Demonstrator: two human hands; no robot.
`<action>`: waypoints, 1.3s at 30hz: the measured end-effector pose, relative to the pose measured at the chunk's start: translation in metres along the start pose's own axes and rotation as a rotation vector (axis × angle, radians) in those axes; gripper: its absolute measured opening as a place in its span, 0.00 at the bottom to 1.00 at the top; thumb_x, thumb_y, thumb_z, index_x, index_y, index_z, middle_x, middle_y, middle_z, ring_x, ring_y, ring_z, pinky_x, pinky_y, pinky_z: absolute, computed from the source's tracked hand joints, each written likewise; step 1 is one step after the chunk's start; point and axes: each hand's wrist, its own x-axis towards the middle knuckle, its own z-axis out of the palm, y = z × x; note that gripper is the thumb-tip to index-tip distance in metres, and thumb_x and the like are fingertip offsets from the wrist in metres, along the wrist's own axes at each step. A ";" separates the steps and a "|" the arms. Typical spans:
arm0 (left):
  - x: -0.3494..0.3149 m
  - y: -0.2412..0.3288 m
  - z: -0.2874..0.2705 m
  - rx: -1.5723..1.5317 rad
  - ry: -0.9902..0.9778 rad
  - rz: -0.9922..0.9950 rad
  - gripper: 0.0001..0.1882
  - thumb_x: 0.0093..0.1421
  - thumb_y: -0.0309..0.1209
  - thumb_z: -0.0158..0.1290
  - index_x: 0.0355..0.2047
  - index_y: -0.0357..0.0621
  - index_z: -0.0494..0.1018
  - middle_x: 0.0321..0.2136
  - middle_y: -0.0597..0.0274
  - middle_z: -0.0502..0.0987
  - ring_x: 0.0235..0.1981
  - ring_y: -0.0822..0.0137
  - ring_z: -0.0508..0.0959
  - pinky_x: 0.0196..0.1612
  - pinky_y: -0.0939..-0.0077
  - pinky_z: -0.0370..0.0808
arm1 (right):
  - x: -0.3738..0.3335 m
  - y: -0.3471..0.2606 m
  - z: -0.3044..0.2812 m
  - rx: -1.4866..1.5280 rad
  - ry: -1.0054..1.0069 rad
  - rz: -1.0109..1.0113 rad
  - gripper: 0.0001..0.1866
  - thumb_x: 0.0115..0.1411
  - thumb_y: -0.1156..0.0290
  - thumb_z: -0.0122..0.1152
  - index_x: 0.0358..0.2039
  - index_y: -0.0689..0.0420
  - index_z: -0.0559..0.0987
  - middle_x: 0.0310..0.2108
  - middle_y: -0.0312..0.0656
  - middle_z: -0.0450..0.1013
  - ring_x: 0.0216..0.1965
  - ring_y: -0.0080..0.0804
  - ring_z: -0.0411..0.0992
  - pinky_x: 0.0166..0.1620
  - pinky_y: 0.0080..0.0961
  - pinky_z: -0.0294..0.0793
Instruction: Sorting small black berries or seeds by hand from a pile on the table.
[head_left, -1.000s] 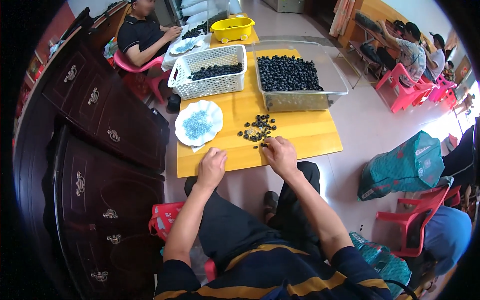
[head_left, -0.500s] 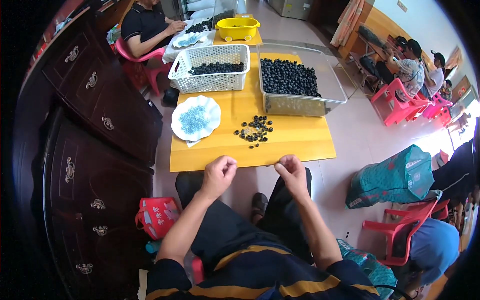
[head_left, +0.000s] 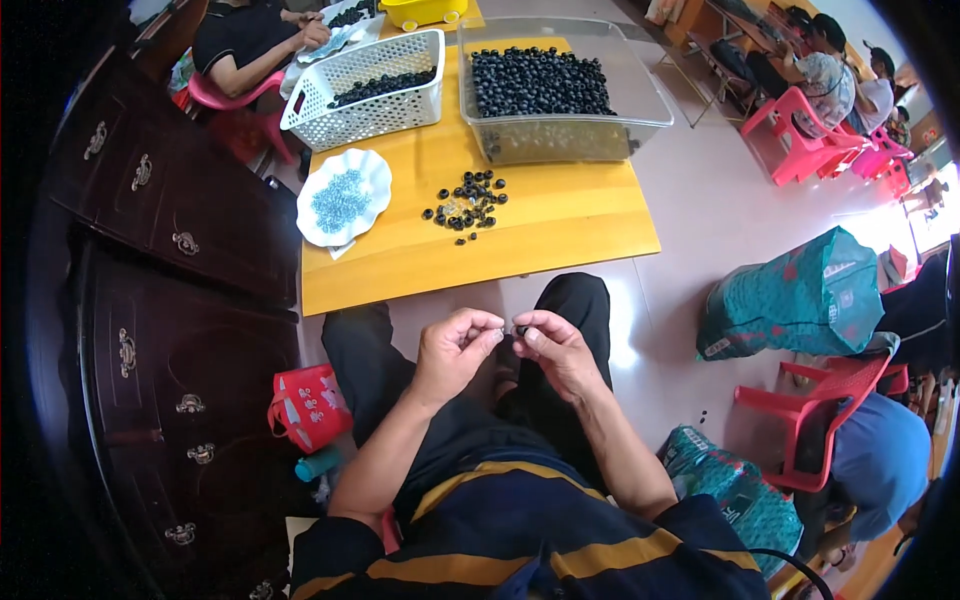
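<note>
Above my lap, just off the table's near edge, my two hands are brought close together. My left hand (head_left: 450, 358) pinches a tiny pale, clear-looking piece between thumb and forefinger. Between the right thumb and forefinger is a small round black part (head_left: 521, 330), with my right hand (head_left: 562, 360) closed on it. The fingertips nearly meet, and the fine detail between them is too small to tell. On the yellow table (head_left: 560, 235) lies a loose group of black round parts (head_left: 470, 204) with some clear bits among them. A white scalloped plate (head_left: 376, 190) holds small light-blue translucent pieces (head_left: 341, 201).
A white perforated basket (head_left: 400, 112) and a clear plastic bin (head_left: 560, 140), both with black parts inside, stand farther back. A dark cabinet (head_left: 200, 320) lines the left. Teal bags (head_left: 785, 300) and red chairs (head_left: 840, 410) are on the right. Other people sit nearby.
My hands have come together from apart, drawing back from the table edge over my lap. The view has tilted down, so the table shows higher up.
</note>
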 end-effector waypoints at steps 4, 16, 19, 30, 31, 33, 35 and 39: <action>0.001 0.001 0.003 0.078 -0.021 0.084 0.07 0.61 0.16 0.55 0.39 0.35 0.78 0.31 0.69 0.77 0.29 0.81 0.75 0.33 0.87 0.72 | -0.002 -0.001 0.007 -0.058 0.027 0.010 0.14 0.64 0.71 0.60 0.50 0.58 0.76 0.42 0.35 0.75 0.40 0.23 0.73 0.47 0.22 0.73; 0.003 0.009 0.010 0.119 -0.034 0.098 0.08 0.60 0.17 0.56 0.39 0.35 0.79 0.32 0.66 0.77 0.30 0.79 0.75 0.35 0.85 0.72 | 0.001 0.005 0.009 -0.059 -0.048 -0.102 0.08 0.65 0.73 0.60 0.44 0.57 0.75 0.35 0.31 0.74 0.37 0.18 0.72 0.45 0.18 0.73; 0.002 0.008 0.009 0.157 -0.034 0.110 0.07 0.59 0.17 0.57 0.38 0.35 0.80 0.32 0.64 0.78 0.31 0.77 0.75 0.36 0.84 0.72 | 0.000 0.006 0.008 -0.065 -0.059 -0.081 0.08 0.64 0.73 0.60 0.43 0.56 0.75 0.39 0.31 0.72 0.42 0.19 0.70 0.48 0.19 0.70; -0.006 0.019 0.013 0.241 -0.115 0.157 0.20 0.58 0.17 0.56 0.52 0.38 0.77 0.30 0.68 0.73 0.31 0.78 0.72 0.35 0.85 0.70 | 0.006 0.007 0.005 0.202 -0.111 -0.094 0.11 0.64 0.71 0.63 0.46 0.56 0.75 0.38 0.34 0.76 0.39 0.21 0.75 0.45 0.20 0.75; -0.001 0.013 0.011 0.147 -0.013 0.141 0.21 0.58 0.16 0.55 0.53 0.39 0.76 0.28 0.67 0.72 0.27 0.79 0.71 0.31 0.84 0.70 | 0.005 0.005 0.006 0.205 -0.115 -0.095 0.11 0.64 0.71 0.63 0.46 0.56 0.75 0.38 0.34 0.76 0.39 0.21 0.75 0.45 0.20 0.75; 0.012 0.009 0.000 0.053 0.085 0.115 0.17 0.59 0.17 0.55 0.50 0.32 0.75 0.30 0.68 0.73 0.27 0.82 0.71 0.32 0.87 0.70 | 0.002 0.000 0.006 0.227 -0.091 -0.066 0.11 0.64 0.71 0.62 0.47 0.55 0.76 0.40 0.35 0.76 0.40 0.22 0.75 0.46 0.21 0.76; 0.035 -0.001 -0.019 0.341 0.177 0.176 0.16 0.58 0.17 0.57 0.47 0.34 0.77 0.32 0.63 0.75 0.27 0.79 0.74 0.32 0.85 0.72 | 0.002 0.000 0.004 0.237 -0.080 -0.054 0.12 0.64 0.71 0.63 0.48 0.55 0.76 0.40 0.35 0.76 0.40 0.22 0.75 0.46 0.21 0.76; 0.074 -0.017 -0.041 0.672 0.226 0.222 0.15 0.55 0.19 0.58 0.44 0.39 0.78 0.35 0.56 0.78 0.28 0.67 0.79 0.34 0.76 0.76 | 0.004 -0.001 0.005 0.228 -0.057 -0.051 0.13 0.62 0.74 0.62 0.47 0.58 0.76 0.40 0.36 0.75 0.39 0.24 0.73 0.46 0.24 0.75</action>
